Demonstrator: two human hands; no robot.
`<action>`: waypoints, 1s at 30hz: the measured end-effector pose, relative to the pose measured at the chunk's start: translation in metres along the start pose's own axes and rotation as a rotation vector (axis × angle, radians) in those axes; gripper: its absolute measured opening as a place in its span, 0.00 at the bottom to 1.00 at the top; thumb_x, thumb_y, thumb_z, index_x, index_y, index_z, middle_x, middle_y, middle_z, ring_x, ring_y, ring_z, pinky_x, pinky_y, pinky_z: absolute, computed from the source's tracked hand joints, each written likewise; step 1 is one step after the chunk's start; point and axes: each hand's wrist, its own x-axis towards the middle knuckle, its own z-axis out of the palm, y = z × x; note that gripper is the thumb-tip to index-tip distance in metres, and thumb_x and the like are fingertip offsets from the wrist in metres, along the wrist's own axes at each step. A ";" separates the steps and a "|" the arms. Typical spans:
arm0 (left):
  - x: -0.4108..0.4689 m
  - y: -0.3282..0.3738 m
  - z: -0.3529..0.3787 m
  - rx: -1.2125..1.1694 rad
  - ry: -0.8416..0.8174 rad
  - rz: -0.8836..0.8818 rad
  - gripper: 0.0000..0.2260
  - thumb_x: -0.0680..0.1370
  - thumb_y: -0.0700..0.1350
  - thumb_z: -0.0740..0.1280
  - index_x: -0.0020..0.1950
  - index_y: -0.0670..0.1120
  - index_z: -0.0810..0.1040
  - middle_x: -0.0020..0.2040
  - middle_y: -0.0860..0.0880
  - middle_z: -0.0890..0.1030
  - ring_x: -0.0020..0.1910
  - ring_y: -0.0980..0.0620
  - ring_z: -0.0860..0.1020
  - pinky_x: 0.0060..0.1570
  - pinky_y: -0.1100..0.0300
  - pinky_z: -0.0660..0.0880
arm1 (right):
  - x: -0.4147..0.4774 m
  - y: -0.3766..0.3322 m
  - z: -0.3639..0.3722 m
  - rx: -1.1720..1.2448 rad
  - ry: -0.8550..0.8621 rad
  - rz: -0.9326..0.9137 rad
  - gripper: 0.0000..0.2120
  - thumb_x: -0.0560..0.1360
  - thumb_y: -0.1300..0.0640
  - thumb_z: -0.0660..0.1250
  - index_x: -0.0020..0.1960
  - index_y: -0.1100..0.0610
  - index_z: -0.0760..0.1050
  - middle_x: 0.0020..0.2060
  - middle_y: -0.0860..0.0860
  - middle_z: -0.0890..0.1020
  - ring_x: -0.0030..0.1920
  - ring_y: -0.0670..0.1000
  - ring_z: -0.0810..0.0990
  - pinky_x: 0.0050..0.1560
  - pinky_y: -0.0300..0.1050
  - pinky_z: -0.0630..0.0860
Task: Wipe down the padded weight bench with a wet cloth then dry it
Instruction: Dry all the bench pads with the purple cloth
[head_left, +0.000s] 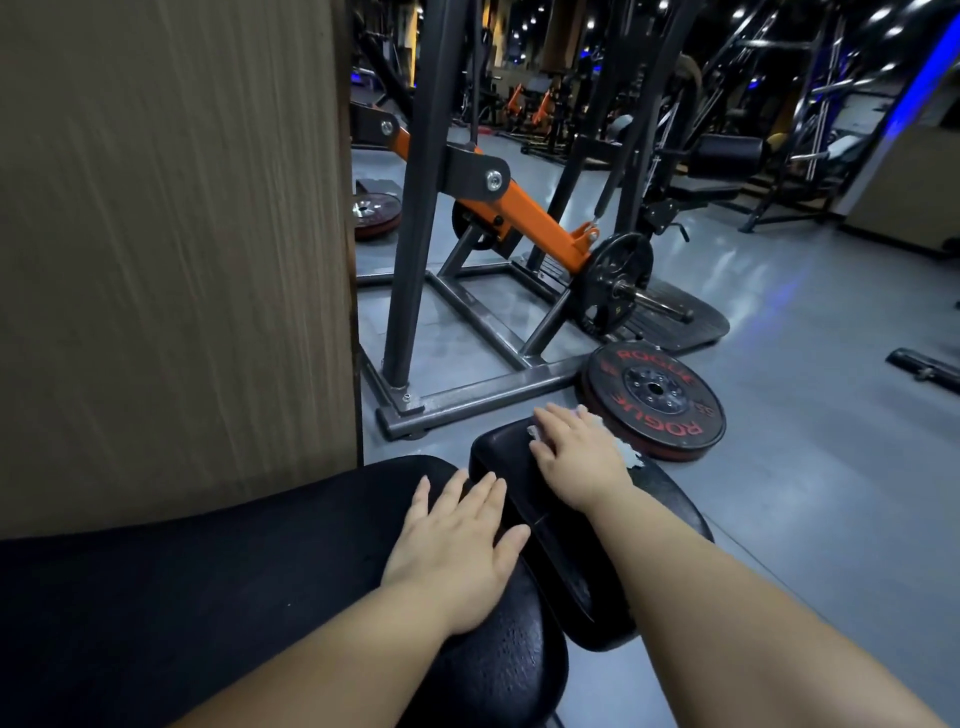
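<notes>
The right grip (576, 457) lay flat, fingers straight, pressing a white cloth (627, 453) onto the far end of the smaller black pad of the padded desk (566, 571). The left grip (457, 540) rested flat and spread on the larger pad just beside it, holding nothing. Past the pad, a red-lettered weight plate (654, 400) lay on the grey floor (779, 493), near a machine's steel frame (467, 400).

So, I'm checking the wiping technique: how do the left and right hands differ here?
The left hand rests on the larger pad with nothing under it; the right hand presses a white cloth onto the smaller pad. The right hand reaches farther forward than the left hand. Both hands lie flat, fingers straight, on black padding.
</notes>
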 end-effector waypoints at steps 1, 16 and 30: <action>0.001 0.000 0.000 -0.004 0.003 0.000 0.28 0.82 0.61 0.40 0.80 0.52 0.44 0.80 0.57 0.44 0.78 0.54 0.39 0.75 0.46 0.36 | 0.003 -0.002 0.001 0.024 0.000 -0.070 0.23 0.80 0.48 0.57 0.74 0.49 0.61 0.74 0.45 0.62 0.76 0.55 0.54 0.74 0.51 0.51; 0.000 0.000 -0.002 -0.019 -0.012 0.000 0.30 0.81 0.63 0.40 0.80 0.51 0.46 0.80 0.57 0.46 0.78 0.55 0.40 0.75 0.47 0.35 | -0.055 0.050 -0.012 0.030 0.083 0.001 0.27 0.79 0.43 0.57 0.76 0.49 0.59 0.76 0.47 0.59 0.75 0.47 0.56 0.73 0.40 0.51; 0.016 0.020 -0.015 -0.232 0.170 -0.009 0.19 0.81 0.59 0.56 0.73 0.63 0.63 0.72 0.65 0.64 0.75 0.59 0.55 0.74 0.48 0.47 | -0.095 0.038 -0.037 0.196 0.105 0.139 0.12 0.65 0.40 0.74 0.40 0.41 0.73 0.43 0.40 0.72 0.52 0.45 0.71 0.54 0.47 0.71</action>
